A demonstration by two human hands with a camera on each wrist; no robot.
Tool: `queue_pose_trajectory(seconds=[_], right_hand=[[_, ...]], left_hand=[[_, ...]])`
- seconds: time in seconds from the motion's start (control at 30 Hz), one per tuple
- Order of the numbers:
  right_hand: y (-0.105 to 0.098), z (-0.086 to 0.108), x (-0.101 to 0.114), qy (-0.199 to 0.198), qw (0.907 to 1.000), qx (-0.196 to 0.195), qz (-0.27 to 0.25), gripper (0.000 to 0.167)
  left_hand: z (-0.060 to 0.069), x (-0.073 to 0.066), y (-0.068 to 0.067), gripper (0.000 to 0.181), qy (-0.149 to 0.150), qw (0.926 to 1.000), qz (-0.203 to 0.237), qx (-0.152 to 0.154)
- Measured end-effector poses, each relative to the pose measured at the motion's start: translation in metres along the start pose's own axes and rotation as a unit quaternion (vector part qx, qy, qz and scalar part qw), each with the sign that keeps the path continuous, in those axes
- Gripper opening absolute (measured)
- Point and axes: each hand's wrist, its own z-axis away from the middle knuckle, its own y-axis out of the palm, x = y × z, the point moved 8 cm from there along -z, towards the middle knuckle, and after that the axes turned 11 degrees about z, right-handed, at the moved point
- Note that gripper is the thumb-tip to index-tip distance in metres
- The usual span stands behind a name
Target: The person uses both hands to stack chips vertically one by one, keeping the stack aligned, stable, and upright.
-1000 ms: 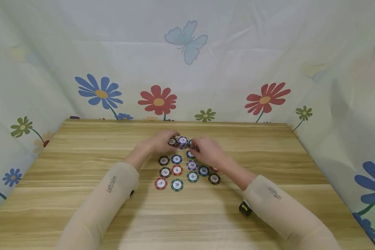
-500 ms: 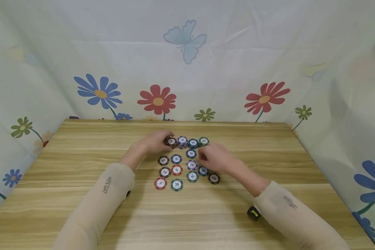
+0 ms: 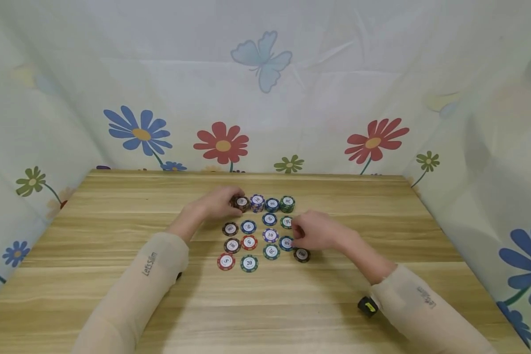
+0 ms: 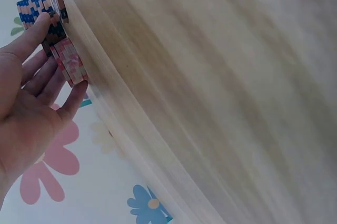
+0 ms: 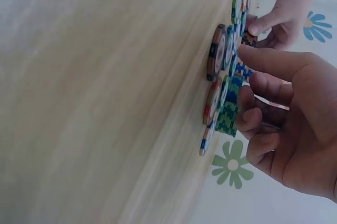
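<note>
My left hand (image 3: 218,202) grips a stack of brown-black poker chips (image 3: 242,202) at the left end of the back row. In the left wrist view, its fingers also lie against a red chip stack (image 4: 69,61) beside the dark one. My right hand (image 3: 320,231), fingers loosely bent, hovers over the right side of the loose chips. Nearest its fingertips are a green chip (image 3: 286,222) and a blue 50 chip (image 3: 286,243). The right wrist view reveals nothing between those fingers; a red chip (image 5: 212,101) lies below them.
Purple (image 3: 257,200), blue (image 3: 272,204) and green (image 3: 287,202) stacks continue the back row. Several single chips lie in front, among them a green 20 chip (image 3: 249,263) and a black 100 chip (image 3: 302,254). A patterned cloth (image 3: 265,108) hangs behind the table (image 3: 248,314).
My right hand has moved right and nearer me, uncovering the blue and green stacks and a loose green chip. The left hand shifted slightly left, then stayed at the brown-black stack.
</note>
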Motion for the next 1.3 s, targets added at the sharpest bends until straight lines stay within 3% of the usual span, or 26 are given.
queue_pose_trajectory(seconds=[0.33, 0.73, 1.07, 1.3], right_hand=[[0.005, 0.009, -0.006, 0.0, 0.9981, 0.061, -0.005, 0.029], [0.007, 0.011, -0.006, 0.007, 0.9968, 0.076, -0.022, 0.027], [0.007, 0.016, -0.002, -0.016, 0.994, 0.101, -0.038, 0.026], [0.014, 0.017, -0.001, 0.002, 0.9938, 0.109, -0.022, 0.031]], left_hand=[[0.002, -0.002, -0.001, 0.048, -0.002, 1.0, -0.006, 0.007], [0.002, -0.002, -0.002, 0.046, 0.001, 0.9999, -0.006, 0.01], [0.0, -0.001, -0.003, 0.048, -0.002, 0.9999, -0.008, 0.009], [0.0, 0.001, -0.002, 0.047, -0.01, 0.9999, -0.002, 0.011]])
